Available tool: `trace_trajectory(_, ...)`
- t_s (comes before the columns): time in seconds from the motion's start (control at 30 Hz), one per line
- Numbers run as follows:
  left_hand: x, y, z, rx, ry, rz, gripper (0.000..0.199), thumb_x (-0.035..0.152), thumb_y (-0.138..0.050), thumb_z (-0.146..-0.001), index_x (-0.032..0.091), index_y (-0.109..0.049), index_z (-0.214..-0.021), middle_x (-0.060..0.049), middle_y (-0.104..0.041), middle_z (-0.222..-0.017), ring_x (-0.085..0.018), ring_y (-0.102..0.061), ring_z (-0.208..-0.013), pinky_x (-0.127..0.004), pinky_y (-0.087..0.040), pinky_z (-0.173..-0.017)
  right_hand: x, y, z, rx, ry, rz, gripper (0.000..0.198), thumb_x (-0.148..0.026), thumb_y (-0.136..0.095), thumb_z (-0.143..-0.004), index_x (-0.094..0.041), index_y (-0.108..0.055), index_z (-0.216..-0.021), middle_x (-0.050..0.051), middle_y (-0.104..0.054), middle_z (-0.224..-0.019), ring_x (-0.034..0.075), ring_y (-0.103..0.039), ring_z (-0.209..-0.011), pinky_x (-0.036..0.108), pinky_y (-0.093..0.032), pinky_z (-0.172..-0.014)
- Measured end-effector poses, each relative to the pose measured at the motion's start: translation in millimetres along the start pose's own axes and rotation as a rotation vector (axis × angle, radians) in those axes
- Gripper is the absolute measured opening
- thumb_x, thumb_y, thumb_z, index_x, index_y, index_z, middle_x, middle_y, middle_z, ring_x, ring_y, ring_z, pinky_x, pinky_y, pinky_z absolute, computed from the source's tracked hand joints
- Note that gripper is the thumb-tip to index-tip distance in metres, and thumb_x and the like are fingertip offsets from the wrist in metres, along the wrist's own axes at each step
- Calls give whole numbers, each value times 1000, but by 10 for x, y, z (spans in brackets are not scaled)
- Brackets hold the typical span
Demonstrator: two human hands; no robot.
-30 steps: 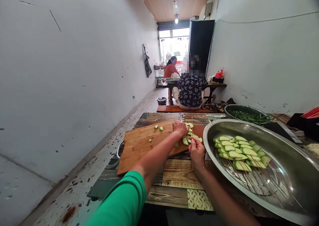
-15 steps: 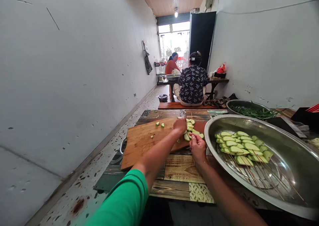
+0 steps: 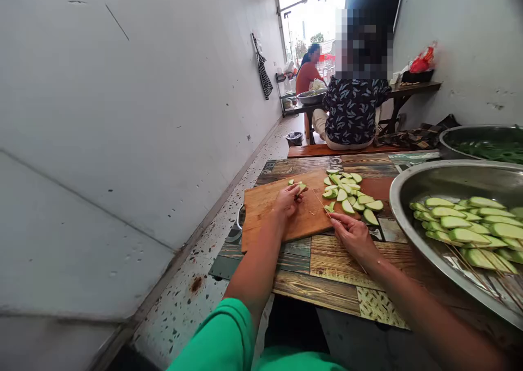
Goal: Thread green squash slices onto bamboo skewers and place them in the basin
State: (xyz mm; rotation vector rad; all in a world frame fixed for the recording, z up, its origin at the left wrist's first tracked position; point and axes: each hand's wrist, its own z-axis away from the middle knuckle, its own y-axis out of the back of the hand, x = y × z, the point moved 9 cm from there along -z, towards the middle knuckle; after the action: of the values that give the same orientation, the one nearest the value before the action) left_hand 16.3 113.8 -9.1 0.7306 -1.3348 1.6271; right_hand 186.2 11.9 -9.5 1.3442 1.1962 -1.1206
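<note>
My left hand point(image 3: 288, 201) is over the wooden cutting board point(image 3: 265, 213), its fingers pinched on a small piece of green-skinned zucchini point(image 3: 301, 187). Low at the board's right end, my right hand point(image 3: 352, 233) grips a thin wooden skewer point(image 3: 317, 197), whose tip points up and left. By those fingertips is a pale green slice point(image 3: 329, 207); whether the skewer goes through it I cannot tell. Beyond the right hand lies a loose pile of zucchini slices point(image 3: 345, 187), partly on the board. Another small piece point(image 3: 291, 182) rests past the left fingers.
A large steel basin point(image 3: 412, 240) at right holds skewered zucchini slices point(image 3: 457, 222). Behind it stands a bowl of green leaves point(image 3: 490, 145). Two people sit at a further table, one in a patterned shirt point(image 3: 353, 112). A wooden bench point(image 3: 310, 151) stands beyond my patchwork table point(image 3: 339, 259).
My left hand has moved off the slice pile to the left, over the board. The right hand keeps the skewer, now tilted left. The view has turned down and left.
</note>
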Motion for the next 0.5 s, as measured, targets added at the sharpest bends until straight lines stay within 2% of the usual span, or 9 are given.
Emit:
trace_trajectory(0.1, -14, 19, 1, -11, 32, 72, 13, 11, -46, -89, 9, -58, -95, -10, -69, -83, -4, -56, -53, -13, -43, -49, -22, -28, 26, -24, 32, 50, 46, -44, -58, -74, -8, -71, -100, -1, -51, -47, 9, -37, -41, 22, -23, -38)
trace_trajectory(0.23, -45, 88, -23, 18, 78, 131, 13, 12, -47, -89, 8, -59, -91, -9, -69, -78, -10, -65, -65, -21, -53, -65, -57, -20, 50, -24, 69, 123, 41, -41, -59, -76, -11, -73, -98, 2, -55, -49, 11, -41, -43, 22, -24, -37)
trace_trajectory(0.37, -50, 122, -40, 32, 76, 145, 12, 14, -48, -89, 9, -59, -90, -9, -69, -77, -12, -67, -67, -26, -55, -74, -92, -9, 70, -26, 69, 156, 45, -43, -57, -78, -9, -72, -103, 3, -59, -54, 12, -45, -46, 22, -28, -39)
trace_trajectory(0.5, -7, 75, -11, 8, 26, 184, 6, 12, -50, -87, 11, -56, -87, -10, -70, -79, -16, -69, -73, -30, -55, -77, -109, -49, 94, -65, 40, 160, 52, -47, -56, -77, -6, -71, -105, 2, -55, -51, 10, -39, -43, 22, -27, -40)
